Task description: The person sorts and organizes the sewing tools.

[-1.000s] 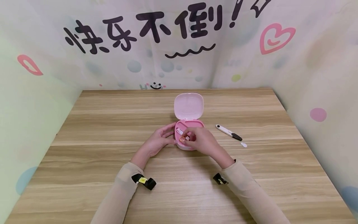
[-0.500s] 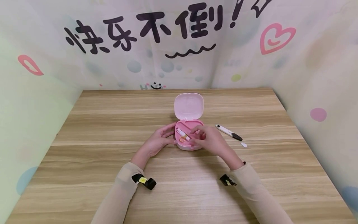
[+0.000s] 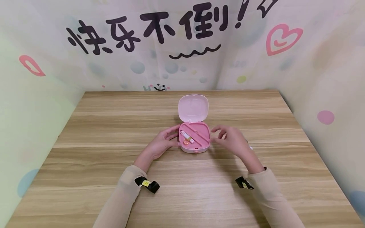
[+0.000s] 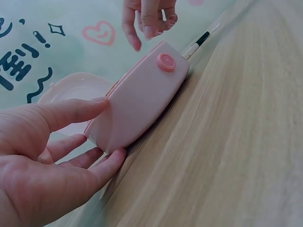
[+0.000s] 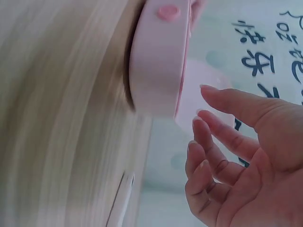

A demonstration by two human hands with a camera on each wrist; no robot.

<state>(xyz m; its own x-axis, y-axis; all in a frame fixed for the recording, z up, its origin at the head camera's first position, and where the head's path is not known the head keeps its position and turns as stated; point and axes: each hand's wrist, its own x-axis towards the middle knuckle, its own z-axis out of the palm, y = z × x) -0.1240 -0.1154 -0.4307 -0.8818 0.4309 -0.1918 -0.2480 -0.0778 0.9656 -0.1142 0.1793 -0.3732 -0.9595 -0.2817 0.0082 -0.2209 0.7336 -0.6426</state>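
Observation:
A pink box (image 3: pixel 204 144) with its pale lid (image 3: pixel 193 108) raised stands on the table. My left hand (image 3: pixel 159 144) holds its left side, thumb at the near corner and fingers along the side; the left wrist view shows the thumb (image 4: pixel 75 113) at the upper edge. Inside, a slim white item (image 3: pixel 187 136) and a small orange ring (image 3: pixel 186 141) lie in the left compartment. To the right of the box, my right hand (image 3: pixel 232 139) hovers with loosely bent fingers, nothing between them. In the right wrist view its fingertips are apart from the box.
Right of the box lies a white and black slim tool (image 4: pixel 198 45), mostly hidden behind the right hand in the head view. A small white piece (image 3: pixel 251 148) shows beside that hand. A printed cloth (image 3: pixel 114 69) hangs behind the table (image 3: pixel 119 110).
My right hand has left the box and moved right, uncovering the compartments. It now covers most of the white and black tool. The left hand and box have stayed put.

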